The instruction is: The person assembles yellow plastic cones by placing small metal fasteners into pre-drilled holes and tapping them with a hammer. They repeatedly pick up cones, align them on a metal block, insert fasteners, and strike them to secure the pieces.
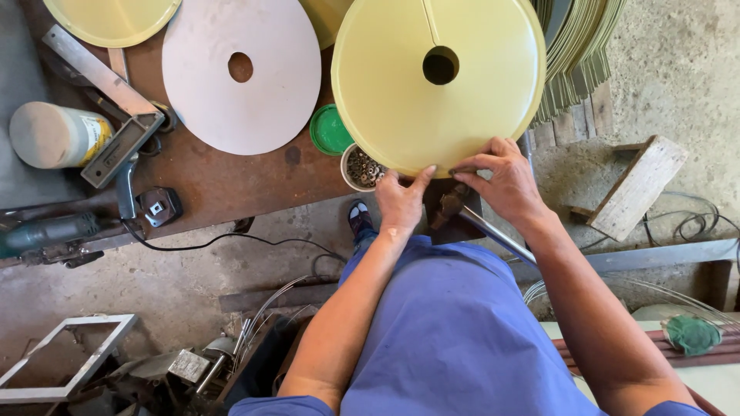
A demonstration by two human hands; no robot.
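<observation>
A pale yellow metal cone (416,92) with a round hole at its top and a seam line lies at the bench's near edge. My left hand (401,202) pinches its near rim with thumb and fingers. My right hand (501,181) grips the same rim just to the right, fingertips on the edge. Below the rim, between my hands, sits a dark metal tool (449,206) with a long steel handle running down to the right. A small white cup of metal washers (362,167) stands just left of my left hand.
A flat grey disc with a hole (254,85), a green lid (327,131), a white can (54,135), a metal square (108,85) and a power drill (54,231) lie on the rusty bench (231,185). Stacked cut sheets (574,62) stand at right. Scrap metal and wire cover the floor.
</observation>
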